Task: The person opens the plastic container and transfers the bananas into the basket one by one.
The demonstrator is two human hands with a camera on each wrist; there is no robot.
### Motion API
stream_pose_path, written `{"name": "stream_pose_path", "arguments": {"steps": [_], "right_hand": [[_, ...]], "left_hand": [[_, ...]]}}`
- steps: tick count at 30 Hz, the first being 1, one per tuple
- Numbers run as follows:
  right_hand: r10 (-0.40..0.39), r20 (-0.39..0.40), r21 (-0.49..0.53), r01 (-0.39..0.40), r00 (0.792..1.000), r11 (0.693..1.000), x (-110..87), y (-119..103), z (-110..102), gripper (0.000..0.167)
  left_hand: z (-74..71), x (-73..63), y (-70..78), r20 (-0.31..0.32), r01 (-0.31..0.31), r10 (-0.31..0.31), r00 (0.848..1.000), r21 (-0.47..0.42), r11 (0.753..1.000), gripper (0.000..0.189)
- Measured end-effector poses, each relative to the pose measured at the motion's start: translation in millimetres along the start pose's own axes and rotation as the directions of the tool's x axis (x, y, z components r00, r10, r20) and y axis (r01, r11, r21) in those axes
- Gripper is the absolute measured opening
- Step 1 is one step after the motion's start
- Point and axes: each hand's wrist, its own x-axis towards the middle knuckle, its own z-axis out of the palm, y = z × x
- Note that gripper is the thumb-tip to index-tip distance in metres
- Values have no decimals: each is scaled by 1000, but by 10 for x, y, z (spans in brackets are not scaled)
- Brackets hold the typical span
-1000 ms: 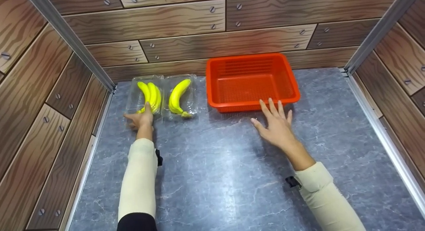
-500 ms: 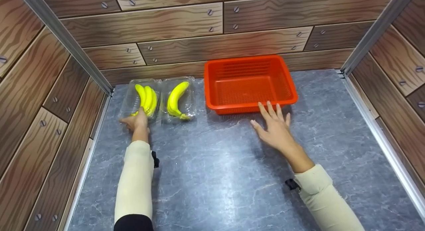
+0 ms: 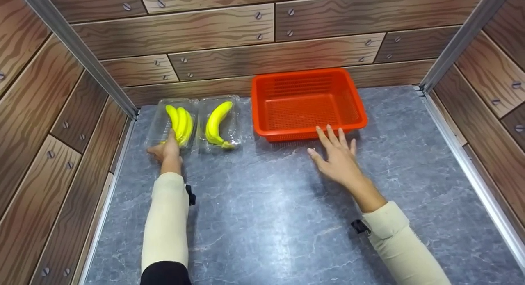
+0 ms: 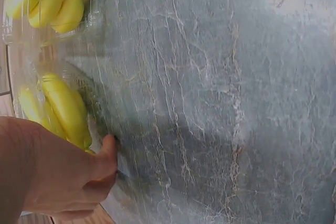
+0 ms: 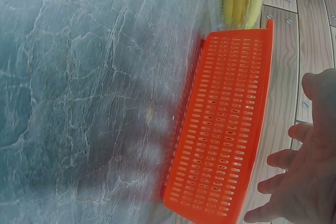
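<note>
A clear plastic container [image 3: 158,117] holding several yellow bananas [image 3: 180,123] lies at the back left. My left hand [image 3: 167,151] grips its near left corner, thumb by the banana ends and other fingers curled; the container hides part of this grasp. Beside it on the right, a second clear container [image 3: 236,127] holds more yellow bananas [image 3: 217,123]. An orange-red perforated basket [image 3: 307,134] stands farther right. My right hand [image 3: 340,164] has its fingers spread near the basket's front rim. In the right wrist view, the right hand [image 5: 304,182] appears beside the rim; contact cannot be told.
Beneath everything is a grey marbled tabletop [image 3: 254,203]. A wood-patterned back wall [image 3: 221,55] stands close behind the containers and basket, with similar walls at both sides. A metal rail [image 3: 471,164] runs along the right edge.
The left hand and the near end of the left container have shifted slightly left, so that container sits more slanted. The right hand has barely moved. The head view has shifted a little.
</note>
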Motion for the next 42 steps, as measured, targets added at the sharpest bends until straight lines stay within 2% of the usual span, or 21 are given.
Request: {"name": "stream_pose_path", "arguments": {"steps": [7,11,17,20,24,27,32,36,39,42], "right_hand": [[-8,9,11,8,1000,1000,-2,-28,17,80],[-34,-15,35,35,999,999,-11,-61,78,79],[-141,-93,94,149,986,984,-23,-175,259,73],[-208,-95,131,220,973,967,-4,-250,377,70],[-275,-23,166,275,961,947,42,-370,556,70],[-297,58,176,283,953,943,70,-492,688,70],[-366,140,201,336,920,920,144,-760,895,70],[-410,171,230,368,896,901,190,-992,1030,69],[-419,206,257,364,884,895,195,-1167,1122,70],[-428,245,280,359,870,890,191,-1354,1222,73]], "left_hand": [[-24,30,33,-20,-22,21,1000,-100,995,100],[-80,49,27,-13,-24,23,1000,-91,996,104],[-275,83,-11,-3,-42,42,999,-54,998,96],[-365,103,-34,6,-75,76,997,-63,995,92],[-456,138,-70,28,-105,107,994,-63,992,85],[-531,137,-100,36,-129,130,991,-20,991,81],[-687,154,-159,39,-177,175,984,56,983,82],[-833,198,-214,59,-226,222,973,75,971,81],[-957,269,-252,97,-266,257,962,103,958,79],[-1095,363,-278,149,-303,288,946,89,949,80]]}}
